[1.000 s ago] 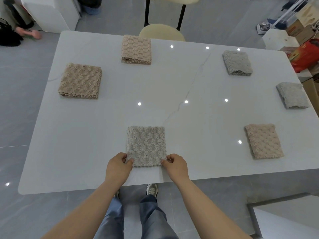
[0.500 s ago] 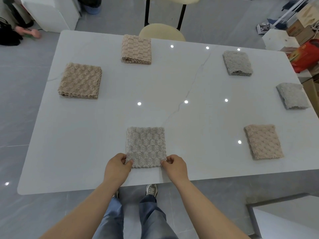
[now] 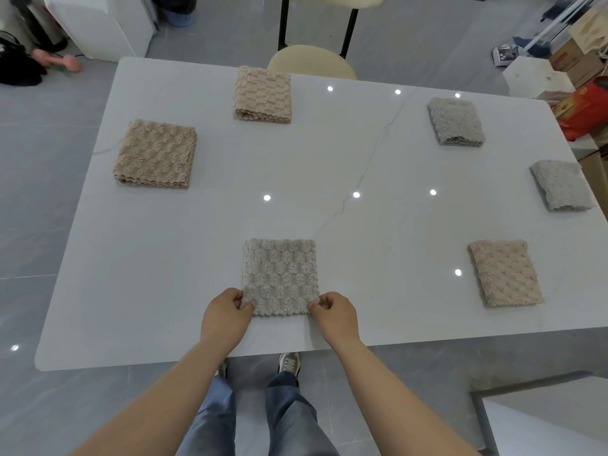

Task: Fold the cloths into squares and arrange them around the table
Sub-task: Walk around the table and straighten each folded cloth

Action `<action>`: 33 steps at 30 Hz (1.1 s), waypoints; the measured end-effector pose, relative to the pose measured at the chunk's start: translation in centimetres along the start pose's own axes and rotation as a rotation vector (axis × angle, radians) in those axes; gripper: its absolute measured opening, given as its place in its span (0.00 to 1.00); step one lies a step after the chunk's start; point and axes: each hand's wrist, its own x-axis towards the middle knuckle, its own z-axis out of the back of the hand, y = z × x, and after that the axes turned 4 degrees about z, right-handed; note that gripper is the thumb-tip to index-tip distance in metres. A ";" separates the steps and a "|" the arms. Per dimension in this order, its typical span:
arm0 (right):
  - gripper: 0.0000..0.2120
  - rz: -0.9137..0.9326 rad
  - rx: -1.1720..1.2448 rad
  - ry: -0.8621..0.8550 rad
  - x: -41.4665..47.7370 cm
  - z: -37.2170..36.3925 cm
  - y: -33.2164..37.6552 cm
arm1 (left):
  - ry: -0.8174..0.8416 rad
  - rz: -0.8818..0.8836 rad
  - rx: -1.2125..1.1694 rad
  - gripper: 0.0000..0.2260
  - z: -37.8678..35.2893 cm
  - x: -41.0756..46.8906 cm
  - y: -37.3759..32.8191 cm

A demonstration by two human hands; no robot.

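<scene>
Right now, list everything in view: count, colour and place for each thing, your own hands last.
Tan textured folded cloths: three, tan, left edge, far edge, near right.
Grey textured folded cloths: two, grey, far right.
Grey-beige textured folded cloth: one, grey-beige, near edge.
White stone-look table: one, white, centre.
Cream round-seated chair: one, cream, beyond far edge.
Red bag: one, red, right of table.
Brown cardboard boxes: several, brown, far right.
White cabinet: one, white, far left.
Left hand: one, pinching grey-beige cloth's near-left corner.
Right hand: one, pinching its near-right corner.
</scene>
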 end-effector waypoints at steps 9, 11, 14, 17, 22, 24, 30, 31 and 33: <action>0.09 -0.006 -0.008 -0.041 -0.5 1.3 0.6 | -0.068 -0.047 0.106 0.14 0.9 -1.0 -0.5; 0.09 0.038 -0.052 -0.055 -0.6 1.8 0.8 | -0.108 -0.124 0.184 0.16 1.2 -1.3 -0.5; 0.10 0.131 -0.106 -0.068 -0.7 2.3 1.1 | -0.144 -0.315 0.253 0.17 1.4 -1.9 -0.8; 0.08 0.243 -0.116 -0.039 -1.0 2.2 1.7 | -0.120 -0.425 0.306 0.17 1.2 -2.3 -1.3; 0.12 0.289 -0.091 0.089 -0.6 1.5 2.2 | -0.078 -0.439 0.343 0.16 0.8 -2.1 -1.6; 0.14 0.281 -0.119 0.096 -0.2 1.6 2.2 | -0.070 -0.427 0.351 0.15 0.6 -2.1 -1.9; 0.21 0.265 -0.160 0.143 0.5 2.4 1.9 | -0.042 -0.390 0.341 0.19 -0.3 -2.3 -1.6; 0.21 0.262 -0.162 0.148 0.5 2.5 1.7 | -0.038 -0.380 0.333 0.19 -0.4 -2.4 -1.6; 0.21 0.251 -0.154 0.152 0.6 2.7 1.6 | -0.037 -0.371 0.299 0.20 -0.5 -2.7 -1.5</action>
